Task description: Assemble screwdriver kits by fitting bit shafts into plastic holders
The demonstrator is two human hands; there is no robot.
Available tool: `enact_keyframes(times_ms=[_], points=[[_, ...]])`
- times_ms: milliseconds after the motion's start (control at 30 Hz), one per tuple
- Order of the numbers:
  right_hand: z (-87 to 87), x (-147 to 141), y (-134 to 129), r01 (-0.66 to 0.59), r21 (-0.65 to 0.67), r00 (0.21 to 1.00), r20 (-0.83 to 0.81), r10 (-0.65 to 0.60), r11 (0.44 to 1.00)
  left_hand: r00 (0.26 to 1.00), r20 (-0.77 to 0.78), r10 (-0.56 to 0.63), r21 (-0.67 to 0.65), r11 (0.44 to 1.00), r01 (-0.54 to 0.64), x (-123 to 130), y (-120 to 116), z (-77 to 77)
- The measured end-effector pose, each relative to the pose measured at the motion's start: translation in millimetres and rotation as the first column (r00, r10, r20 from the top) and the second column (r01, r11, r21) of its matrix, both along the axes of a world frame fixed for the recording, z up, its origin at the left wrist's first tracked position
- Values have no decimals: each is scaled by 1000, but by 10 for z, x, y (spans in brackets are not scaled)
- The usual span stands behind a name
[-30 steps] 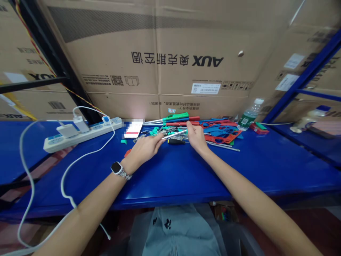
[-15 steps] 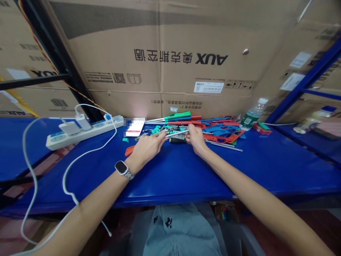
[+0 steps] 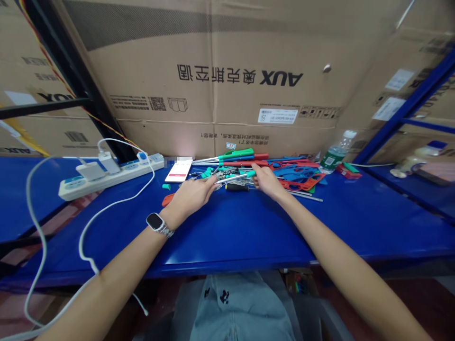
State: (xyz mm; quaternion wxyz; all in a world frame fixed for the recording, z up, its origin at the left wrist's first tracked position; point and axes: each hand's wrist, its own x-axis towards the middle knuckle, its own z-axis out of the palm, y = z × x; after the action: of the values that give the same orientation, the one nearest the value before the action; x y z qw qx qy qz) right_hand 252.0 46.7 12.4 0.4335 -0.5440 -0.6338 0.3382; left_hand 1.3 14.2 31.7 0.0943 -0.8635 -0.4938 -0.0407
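A silvery metal rod (image 3: 232, 179) with a green end piece (image 3: 251, 174) lies between my hands. My left hand (image 3: 194, 193), with a watch on its wrist, is closed on the rod's left end. Fingers of my right hand (image 3: 267, 181) are closed around the green end. Behind them spreads a pile of red, blue and green plastic parts (image 3: 302, 174) with small green and metal pieces. A black and yellow handle (image 3: 237, 187) lies just below the rod. An orange-red part (image 3: 168, 200) is partly hidden by my left hand.
On the blue table (image 3: 249, 232), a lit phone (image 3: 178, 171) lies left of the pile and a white power strip (image 3: 117, 175) with cables farther left. A water bottle (image 3: 336, 154) and a small red box (image 3: 349, 171) stand at the right. A large carton (image 3: 231, 47) rises behind.
My left hand has shifted slightly left and my right hand slightly right, showing more of the green end. The rod is still between them.
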Motion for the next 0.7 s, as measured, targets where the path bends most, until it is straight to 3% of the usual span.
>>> enact_keyframes(times_ms=[67, 267, 367, 467, 567, 700], points=[[27, -13, -44, 9, 31, 1000, -1, -9, 999, 1000, -2, -9, -14, 1000, 9, 2, 16, -25], [152, -75, -201, -1, 281, 976, 210, -60, 960, 997, 25, -68, -9, 998, 69, -12, 63, -154], [133, -122, -213, 12, 320, 986, 156, -65, 947, 995, 55, -87, 5, 996, 87, -12, 63, -171], [75, -234, -192, 51, 113, 994, -97, -40, 992, 997, 49, -60, 8, 998, 59, 7, 47, -134], [42, -394, -187, -11, -159, 909, -413, -57, 987, 997, 67, -32, -1, 999, 32, 16, 38, -96], [56, -542, -233, 10, -164, 844, -527, -96, 986, 984, 173, -29, -16, 999, 32, -18, 61, -115]])
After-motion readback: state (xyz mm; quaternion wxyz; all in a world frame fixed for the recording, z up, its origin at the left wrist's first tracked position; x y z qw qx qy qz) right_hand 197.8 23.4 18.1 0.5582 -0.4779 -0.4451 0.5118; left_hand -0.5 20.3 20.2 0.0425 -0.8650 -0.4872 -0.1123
